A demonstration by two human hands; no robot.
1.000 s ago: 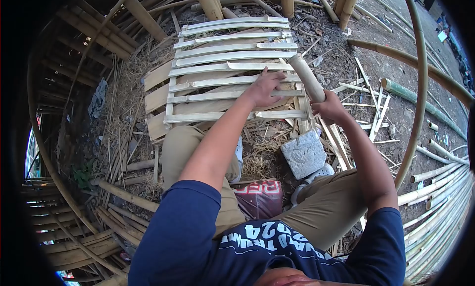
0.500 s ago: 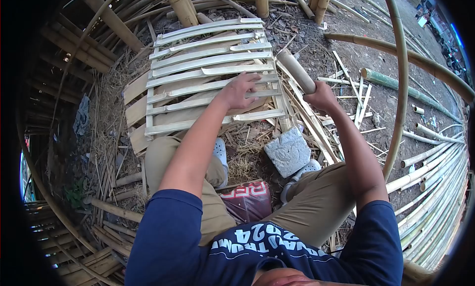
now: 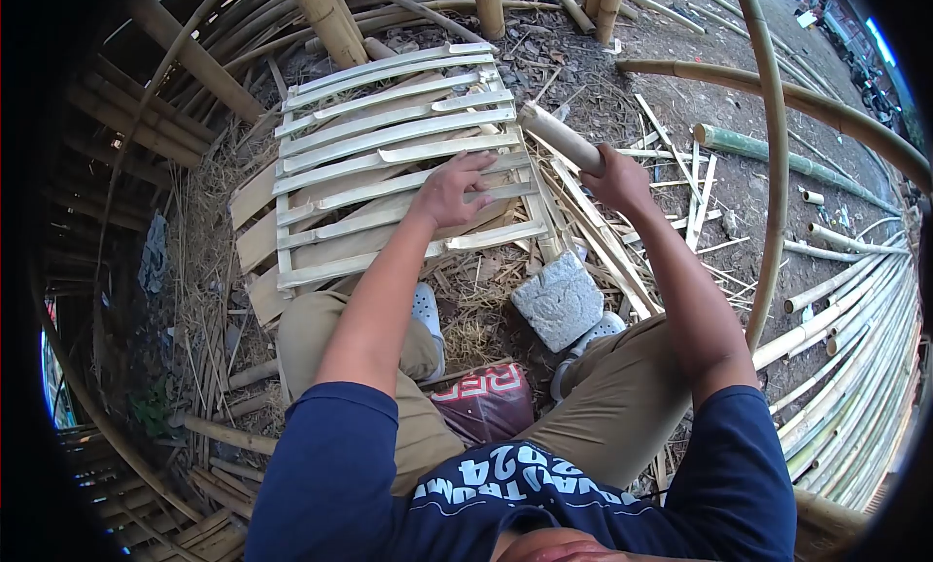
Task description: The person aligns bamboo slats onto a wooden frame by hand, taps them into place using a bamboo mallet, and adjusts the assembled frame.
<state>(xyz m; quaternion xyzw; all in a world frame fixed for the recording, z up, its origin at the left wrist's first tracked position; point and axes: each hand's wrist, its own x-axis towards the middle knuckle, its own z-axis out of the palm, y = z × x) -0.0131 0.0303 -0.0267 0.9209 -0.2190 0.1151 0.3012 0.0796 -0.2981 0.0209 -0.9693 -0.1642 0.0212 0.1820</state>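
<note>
A slatted bamboo panel lies in front of me over wider flat boards. My left hand rests on its slats toward the right side, fingers apart; whether a fingertip presses a slat is hard to tell. In my right hand is a thick round bamboo piece, gripped at its near end. Its far end is over the panel's right edge. A pale stone block sits just below the panel's right corner, near my foot.
Split bamboo strips are scattered at the right. A curved pole rises beside my right arm, and a stack of poles lies beyond it. Upright bamboo posts stand past the panel. A dark red bag lies between my legs.
The view has shifted, so the panel appears farther left and more tilted. My right hand still grips the bamboo piece, and my left hand has moved slightly toward the near side along the slats.
</note>
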